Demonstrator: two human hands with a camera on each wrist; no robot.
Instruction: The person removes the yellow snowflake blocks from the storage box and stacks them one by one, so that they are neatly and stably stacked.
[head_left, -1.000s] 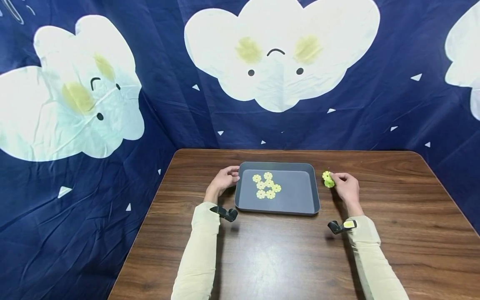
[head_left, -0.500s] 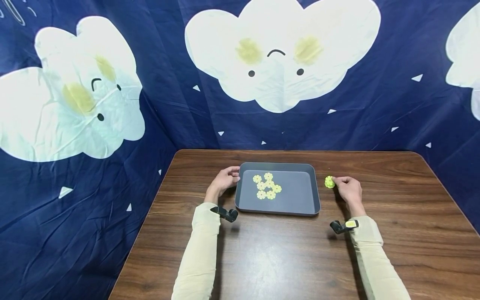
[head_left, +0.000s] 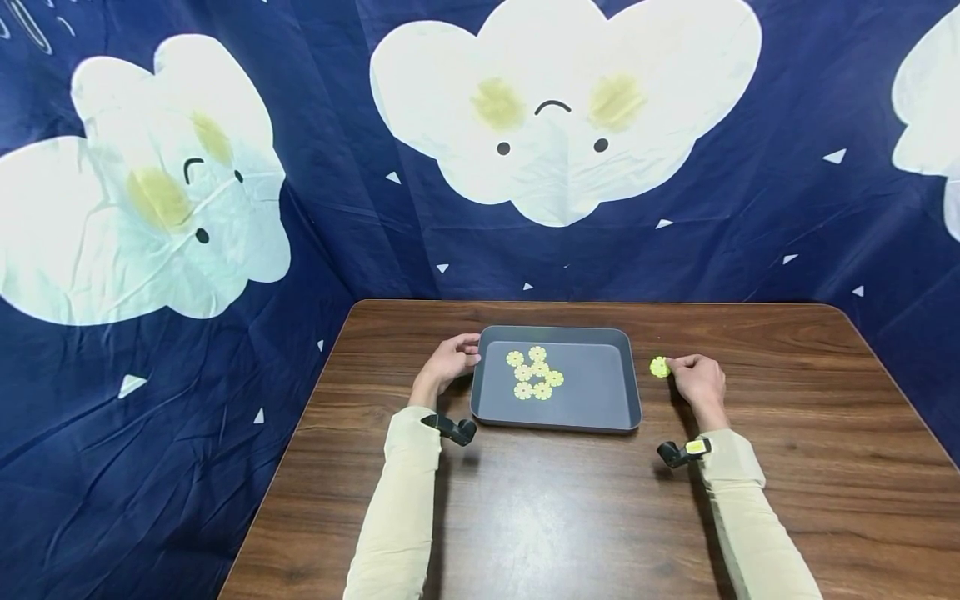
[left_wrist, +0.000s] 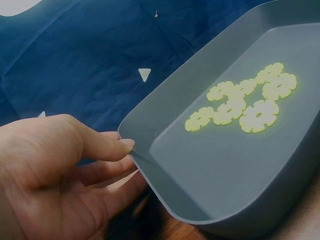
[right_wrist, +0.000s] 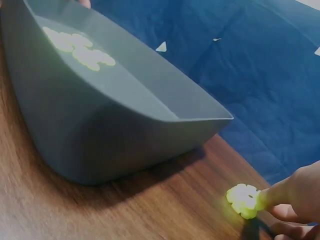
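From the head, a dark gray tray (head_left: 596,385) is sitting on a brown wooden desk (head_left: 547,508), and seven yellow flowers (head_left: 522,390) are lying flat in its left half, bunched close together. The left hand (head_left: 447,363) is holding the tray's left side. The right hand (head_left: 699,381) is pinching a bright green-yellow flower (head_left: 659,367) between the thumb and a finger, just beside the tray's right side. Both arms are wearing cream sleeves (head_left: 397,500), and a small black camera (head_left: 455,429) is sitting on each wrist. A blue cloth (head_left: 330,125) with big white clouds (head_left: 566,108) is hanging behind. From the left wrist, the left thumb is pressing on the tray's edge near a corner, and the other fingers are staying outside the wall, a bit bent, so the hand is nearly closed around the edge. From the right wrist, the fingertips are squeezing close on the green-yellow flower, low over the desk; I cannot tell if it is touching the wood. The flowers in the tray are glowing and blurring together there, so they are hard to count.
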